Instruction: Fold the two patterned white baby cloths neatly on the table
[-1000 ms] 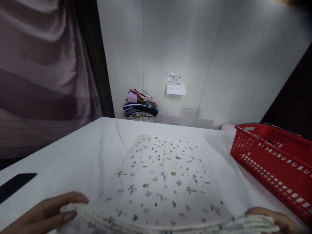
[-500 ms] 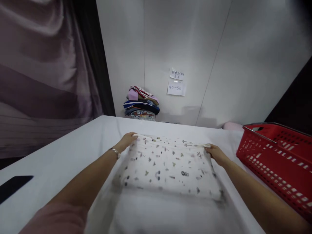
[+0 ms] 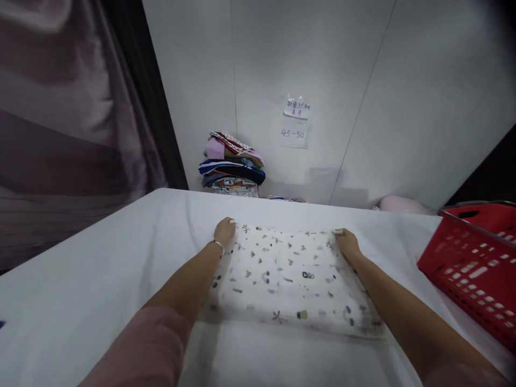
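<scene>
A white cloth with small dark prints (image 3: 290, 277) lies folded on the white table (image 3: 100, 279). Both my arms reach forward over it. My left hand (image 3: 224, 231) rests on its far left corner, fingers curled down onto the edge. My right hand (image 3: 346, 243) lies on the far right corner in the same way. Both hands press the top layer against the cloth below.
A red plastic basket (image 3: 471, 269) stands at the right edge of the table. A stack of folded clothes (image 3: 231, 166) sits against the white wall at the back. Two paper notes (image 3: 295, 122) hang on the wall. A pink object (image 3: 399, 204) lies far right. A mauve curtain (image 3: 60, 123) hangs left.
My hands carried the near edge of the cloth forward and laid it on the far edge, folding it in half. They now rest on the far corners. The view shifted slightly left.
</scene>
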Available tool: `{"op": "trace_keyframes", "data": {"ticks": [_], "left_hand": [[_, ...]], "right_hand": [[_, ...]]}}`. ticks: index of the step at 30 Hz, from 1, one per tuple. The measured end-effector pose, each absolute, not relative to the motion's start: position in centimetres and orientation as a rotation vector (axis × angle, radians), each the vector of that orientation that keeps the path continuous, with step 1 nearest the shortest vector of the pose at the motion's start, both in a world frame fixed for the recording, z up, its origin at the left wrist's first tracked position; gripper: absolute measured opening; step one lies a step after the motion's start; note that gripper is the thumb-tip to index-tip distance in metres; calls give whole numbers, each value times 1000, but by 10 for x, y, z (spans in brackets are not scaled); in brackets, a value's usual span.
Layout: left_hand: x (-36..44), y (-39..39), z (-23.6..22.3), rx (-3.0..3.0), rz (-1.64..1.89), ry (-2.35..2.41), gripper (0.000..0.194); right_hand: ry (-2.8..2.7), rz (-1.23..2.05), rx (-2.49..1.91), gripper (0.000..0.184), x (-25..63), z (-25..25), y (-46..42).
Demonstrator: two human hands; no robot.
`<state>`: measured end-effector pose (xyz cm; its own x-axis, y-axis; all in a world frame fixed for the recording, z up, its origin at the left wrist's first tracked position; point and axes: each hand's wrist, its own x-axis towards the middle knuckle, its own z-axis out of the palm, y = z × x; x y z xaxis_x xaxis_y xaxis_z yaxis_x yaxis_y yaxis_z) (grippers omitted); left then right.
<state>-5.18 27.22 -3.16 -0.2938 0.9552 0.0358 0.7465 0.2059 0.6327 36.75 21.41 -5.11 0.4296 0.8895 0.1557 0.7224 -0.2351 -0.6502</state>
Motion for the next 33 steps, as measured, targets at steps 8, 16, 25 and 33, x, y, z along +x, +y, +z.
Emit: {"op": "trace_keyframes", "data": {"ticks": [8,16,25,33], "left_hand": [[-47,270,-35,1694,723,2233,26],[-41,263,-34,1796,624,2293,27],[-41,262,-39,1871,610,2309,26],[-44,266,-41,1875,567,2352,31]], "right_hand": [[-1502,150,-2258,41,354,-44,206],[-1655,43,-2377,47,345,-37,198],[-1784,-18,-2443,36,344,-40,193],[-1806,-69,-2443,32,344,-42,190]]}}
